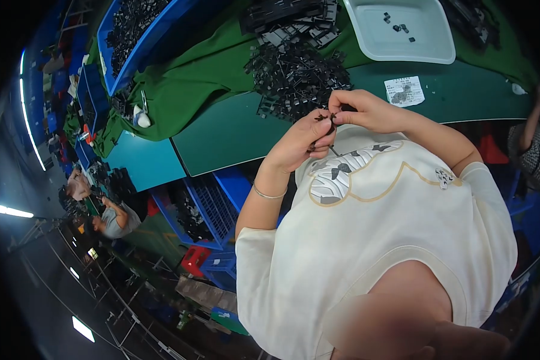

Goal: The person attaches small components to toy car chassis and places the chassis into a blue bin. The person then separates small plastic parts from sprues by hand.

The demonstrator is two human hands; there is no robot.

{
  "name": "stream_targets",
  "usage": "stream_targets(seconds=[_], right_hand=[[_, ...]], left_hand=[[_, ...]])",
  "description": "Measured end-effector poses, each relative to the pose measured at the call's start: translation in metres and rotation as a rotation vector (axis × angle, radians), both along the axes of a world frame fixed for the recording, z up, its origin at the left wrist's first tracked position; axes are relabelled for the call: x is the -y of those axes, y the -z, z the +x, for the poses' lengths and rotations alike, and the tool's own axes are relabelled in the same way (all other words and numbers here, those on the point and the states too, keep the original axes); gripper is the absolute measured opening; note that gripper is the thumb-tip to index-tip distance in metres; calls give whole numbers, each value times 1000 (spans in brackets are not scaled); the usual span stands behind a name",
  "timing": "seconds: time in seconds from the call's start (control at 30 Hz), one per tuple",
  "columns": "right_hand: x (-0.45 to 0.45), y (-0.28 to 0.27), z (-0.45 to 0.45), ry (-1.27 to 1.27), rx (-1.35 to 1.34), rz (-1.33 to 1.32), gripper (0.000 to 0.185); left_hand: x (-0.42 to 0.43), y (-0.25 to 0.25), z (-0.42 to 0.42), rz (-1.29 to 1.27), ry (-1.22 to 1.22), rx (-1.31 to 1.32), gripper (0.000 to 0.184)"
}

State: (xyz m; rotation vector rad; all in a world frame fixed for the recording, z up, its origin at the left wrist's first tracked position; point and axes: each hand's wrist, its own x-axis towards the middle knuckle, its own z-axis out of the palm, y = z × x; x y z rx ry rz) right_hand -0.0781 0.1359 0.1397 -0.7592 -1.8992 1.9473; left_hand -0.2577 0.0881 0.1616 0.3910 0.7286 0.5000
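Note:
Close to my chest, at the near edge of the green table [222, 135], both hands meet over small black plastic parts [332, 119]. My left hand [306, 141], with a bracelet on its wrist, is closed around one or more of these dark pieces, partly hidden by the fingers. From the other side, my right hand [366, 112] pinches a small black piece against what the left holds. The exact shape of the pieces is too small to make out. Just beyond the hands lies a heap of black plastic parts [294, 75].
A white tray [402, 53] with several small dark pieces stands beyond a printed paper slip [404, 91]. Green cloth [204, 72] covers part of the table. A blue bin [123, 81] holds many black parts. Below are blue crates [213, 207]. Another person [117, 217] sits at left.

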Motion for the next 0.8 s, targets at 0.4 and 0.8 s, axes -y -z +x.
stream_targets(seconds=[0.4, 0.8], right_hand=[[15, -4, 46, -150, -327, -539, 13], [24, -3, -14, -241, -18, -664, 16]], left_hand=[[41, -8, 6, 218, -158, -264, 17], [60, 8, 18, 309, -593, -747, 24]])
